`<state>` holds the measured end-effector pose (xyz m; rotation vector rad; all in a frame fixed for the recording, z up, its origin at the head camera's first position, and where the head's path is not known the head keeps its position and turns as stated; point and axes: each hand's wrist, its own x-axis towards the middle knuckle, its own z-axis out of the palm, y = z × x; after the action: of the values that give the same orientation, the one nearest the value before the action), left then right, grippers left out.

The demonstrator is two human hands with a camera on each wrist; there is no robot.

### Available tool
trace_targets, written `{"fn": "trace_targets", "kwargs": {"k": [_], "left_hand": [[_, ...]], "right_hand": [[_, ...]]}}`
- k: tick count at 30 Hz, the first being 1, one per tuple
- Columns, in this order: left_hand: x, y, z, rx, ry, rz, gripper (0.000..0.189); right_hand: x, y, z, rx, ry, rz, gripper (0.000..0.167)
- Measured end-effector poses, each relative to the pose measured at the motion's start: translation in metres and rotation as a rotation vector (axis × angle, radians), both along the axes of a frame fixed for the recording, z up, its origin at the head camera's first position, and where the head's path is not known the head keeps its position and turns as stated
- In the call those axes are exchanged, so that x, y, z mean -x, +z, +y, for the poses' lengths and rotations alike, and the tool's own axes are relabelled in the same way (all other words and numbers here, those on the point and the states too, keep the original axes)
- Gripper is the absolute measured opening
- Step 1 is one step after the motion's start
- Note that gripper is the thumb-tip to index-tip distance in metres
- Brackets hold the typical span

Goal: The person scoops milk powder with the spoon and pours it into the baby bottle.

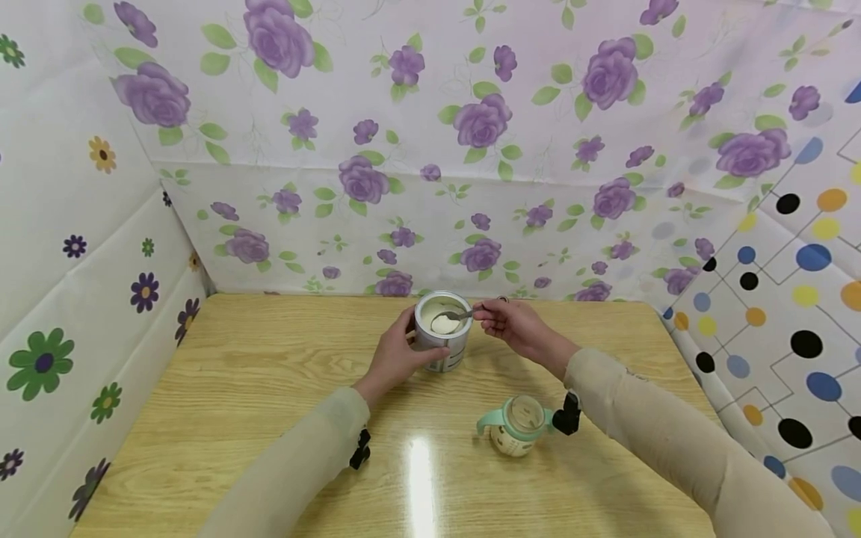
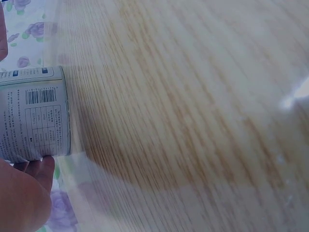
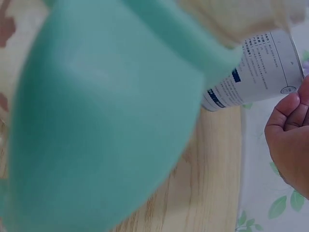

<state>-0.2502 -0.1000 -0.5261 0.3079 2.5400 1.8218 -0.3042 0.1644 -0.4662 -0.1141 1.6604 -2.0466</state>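
Note:
A silver-white can [image 1: 449, 362] of pale powder stands open-topped near the table's back edge. My left hand [image 1: 397, 350] grips it from the left side, fingers behind and thumb across the front. The left wrist view shows the can's printed label [image 2: 41, 116] with a barcode. With my right hand [image 1: 514, 325] I pinch the handle of a metal spoon [image 1: 464, 314], whose bowl is at the can's mouth over the powder. Nearer me stands a lidded baby bottle [image 1: 514, 441] with mint-green handles, beside my right wrist; one green handle [image 3: 106, 116] fills much of the right wrist view.
The wooden table [image 1: 269, 373] reaches back to a wall cloth [image 1: 430, 172] with purple roses. Flowered cloth hangs at the left and dotted cloth [image 1: 800, 344] at the right. Black wrist cameras [image 1: 568, 413] are strapped to both forearms.

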Motion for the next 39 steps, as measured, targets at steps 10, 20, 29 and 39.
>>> {"fn": "trace_targets", "kwargs": {"k": [10,20,29,39], "left_hand": [[0.001,0.001,0.001,0.010,0.011,-0.001,0.100],[0.000,0.000,0.002,-0.001,0.008,0.015,0.101],[-0.001,0.001,0.002,-0.010,0.018,0.000,0.100],[-0.003,0.005,0.002,-0.014,0.016,-0.015,0.101]], "right_hand": [[-0.001,0.000,0.000,-0.002,-0.002,0.008,0.030],[-0.001,-0.001,0.000,0.009,-0.016,-0.009,0.031],[-0.001,0.005,0.005,0.022,-0.030,0.001,0.031],[-0.003,0.013,0.015,0.064,-0.037,-0.013,0.036]]}}
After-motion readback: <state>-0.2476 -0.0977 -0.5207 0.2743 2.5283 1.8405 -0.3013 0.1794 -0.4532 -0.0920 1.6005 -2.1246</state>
